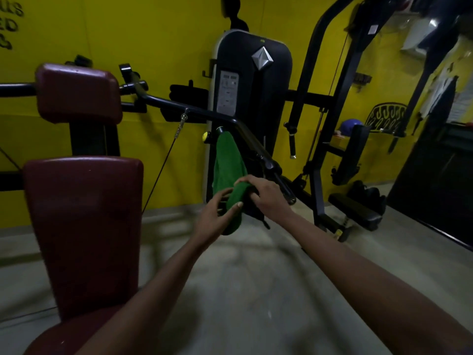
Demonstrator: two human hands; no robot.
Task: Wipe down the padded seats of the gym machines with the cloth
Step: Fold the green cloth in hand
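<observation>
Hands are both on the green cloth [227, 165] right now. My left hand [215, 219] has it pinched, thumb flat on the front of the fold and the fingers [221, 197] spread out behind it. My right hand [267, 194] comes in from the other side with its fingers curled over the top of that same fold.

So the cloth isn't on any pad. Its upper end is draped over the black machine arm [204, 114], just below a small yellow knob [205, 136], and it hangs from there down into my hands. Something dark dangles under my right hand too (a strap? can't tell, it's really dim in here).

Over on my left is the maroon backrest pad [84, 226], standing upright, with a smaller maroon headrest pad [76, 93] above it. The edge of the seat [48, 339] shows in the bottom corner, partly hidden by my left forearm. A thin cable [158, 175] runs diagonally down from a clip on the machine arm and disappears behind the backrest pad.

Behind the cloth stands the black weight-stack cover [256, 98] with a silver diamond badge [262, 57] and a grey label on it. Further right there's a low black bench [355, 211] on the grey floor [256, 290]. A yellow wall [158, 47] runs along the back, and a blue rounded thing [350, 124] sits near it.
</observation>
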